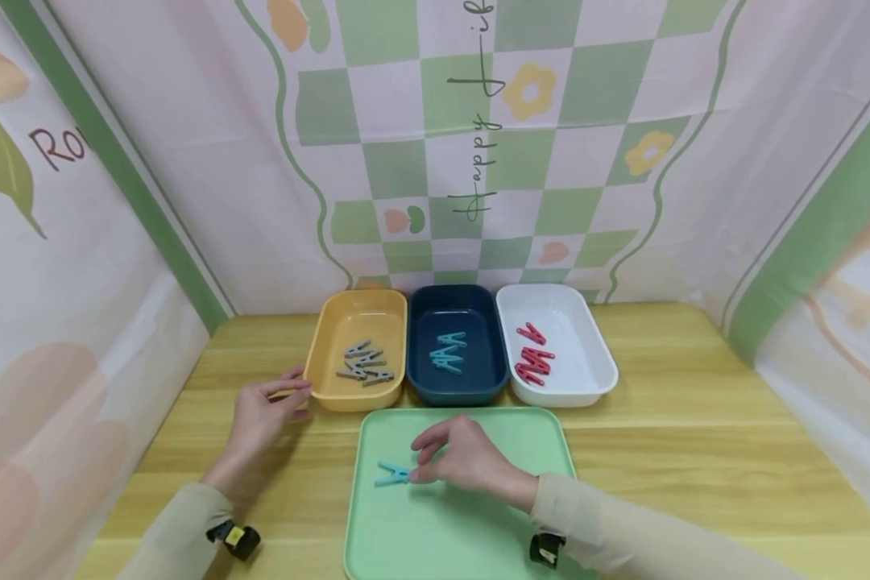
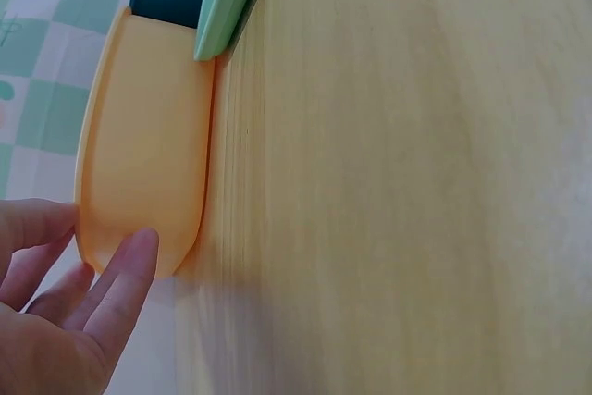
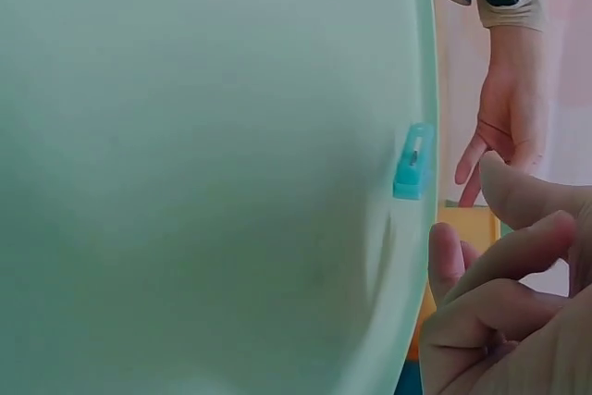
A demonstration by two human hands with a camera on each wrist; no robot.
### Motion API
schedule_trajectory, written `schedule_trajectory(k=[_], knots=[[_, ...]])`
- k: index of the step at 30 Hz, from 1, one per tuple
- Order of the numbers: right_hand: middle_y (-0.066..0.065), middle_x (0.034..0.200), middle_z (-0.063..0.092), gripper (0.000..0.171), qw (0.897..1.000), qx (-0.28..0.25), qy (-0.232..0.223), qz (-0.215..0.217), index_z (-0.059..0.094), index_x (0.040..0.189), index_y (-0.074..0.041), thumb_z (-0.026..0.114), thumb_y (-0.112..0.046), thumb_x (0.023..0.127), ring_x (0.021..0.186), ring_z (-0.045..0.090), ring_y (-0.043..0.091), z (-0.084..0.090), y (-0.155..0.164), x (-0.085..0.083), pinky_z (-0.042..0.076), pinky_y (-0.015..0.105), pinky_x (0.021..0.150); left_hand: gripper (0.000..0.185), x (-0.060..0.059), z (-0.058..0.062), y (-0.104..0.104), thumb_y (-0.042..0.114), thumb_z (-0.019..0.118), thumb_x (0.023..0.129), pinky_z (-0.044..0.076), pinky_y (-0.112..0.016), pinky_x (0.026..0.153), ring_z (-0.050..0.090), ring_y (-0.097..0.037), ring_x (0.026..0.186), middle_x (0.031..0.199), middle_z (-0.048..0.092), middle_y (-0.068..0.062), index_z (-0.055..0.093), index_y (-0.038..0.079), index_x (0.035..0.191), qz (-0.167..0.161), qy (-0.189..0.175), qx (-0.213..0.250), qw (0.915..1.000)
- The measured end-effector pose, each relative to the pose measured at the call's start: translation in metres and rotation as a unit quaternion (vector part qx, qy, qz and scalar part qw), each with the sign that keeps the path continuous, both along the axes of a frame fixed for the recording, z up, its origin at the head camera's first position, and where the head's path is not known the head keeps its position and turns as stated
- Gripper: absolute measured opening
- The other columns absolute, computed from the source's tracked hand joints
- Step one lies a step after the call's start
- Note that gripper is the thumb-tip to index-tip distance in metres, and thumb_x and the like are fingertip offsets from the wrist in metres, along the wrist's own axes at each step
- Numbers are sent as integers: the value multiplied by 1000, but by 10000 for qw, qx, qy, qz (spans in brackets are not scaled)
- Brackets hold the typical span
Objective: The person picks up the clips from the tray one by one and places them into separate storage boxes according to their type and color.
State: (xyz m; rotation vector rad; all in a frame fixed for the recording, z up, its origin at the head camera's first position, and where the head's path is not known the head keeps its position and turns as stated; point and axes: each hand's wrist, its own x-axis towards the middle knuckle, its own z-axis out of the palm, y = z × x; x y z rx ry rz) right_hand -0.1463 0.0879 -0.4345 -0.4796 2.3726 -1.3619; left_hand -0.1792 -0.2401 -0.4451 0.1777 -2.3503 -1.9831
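Observation:
A light-blue clothespin (image 1: pixel 393 474) lies on the left part of the green tray (image 1: pixel 471 556), and in the right wrist view the same clothespin (image 3: pixel 413 164) sits near the tray's rim. My right hand (image 1: pixel 467 459) is over the tray, its thumb tip right by one end of the clothespin in the head view. From the right wrist, the thumb and loosely bent fingers (image 3: pixel 504 261) show apart from it. My left hand (image 1: pixel 264 411) rests its fingertips against the near left corner of the yellow bin (image 1: pixel 341 401), thumb and fingers spread around that end.
Several grey clothespins (image 1: pixel 365 362) lie in the yellow bin. Beside it, the dark blue bin (image 1: pixel 457 395) holds light-blue clothespins (image 1: pixel 448 352), and the white bin (image 1: pixel 583 346) holds several red clothespins (image 1: pixel 532 354). A patterned cloth (image 1: pixel 478 161) rises behind the wooden table (image 1: pixel 696 451).

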Motion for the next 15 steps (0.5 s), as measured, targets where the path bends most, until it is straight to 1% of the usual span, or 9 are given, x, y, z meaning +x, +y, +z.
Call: schedule_trajectory(k=[3,8,11,15], knots=[[-3,85,76,35,10000,51,-14,25,82,105,-6,96,-13,75,87,67,16,-1,-1,1,60,32,76,25,0,1,1,-7,72,97,67,-41,87,74,-27,108,153,53,-20,69,-15,120,-3,-16,34,10000],[-2,81,75,31,9999,-35,-112,85,82,102,-5,96,-10,75,86,67,17,-3,-2,2,60,31,76,26,1,2,0,-7,72,97,66,-41,87,71,-33,114,154,51,-21,68,-15,121,-39,0,-4,10000],[-4,80,74,30,9999,-17,-92,102,83,101,-6,96,-10,75,84,68,15,-6,-3,2,61,30,75,26,1,2,0,-7,71,97,67,-41,87,70,-35,116,155,51,-22,68,-15,121,-49,4,-46,10000],[-7,78,73,26,9998,157,-21,108,83,96,-9,97,-13,74,81,66,12,-12,-3,1,60,30,74,25,1,1,0,-7,71,97,67,-41,86,70,-35,115,154,52,-22,68,-15,121,-55,34,-77,9999]])
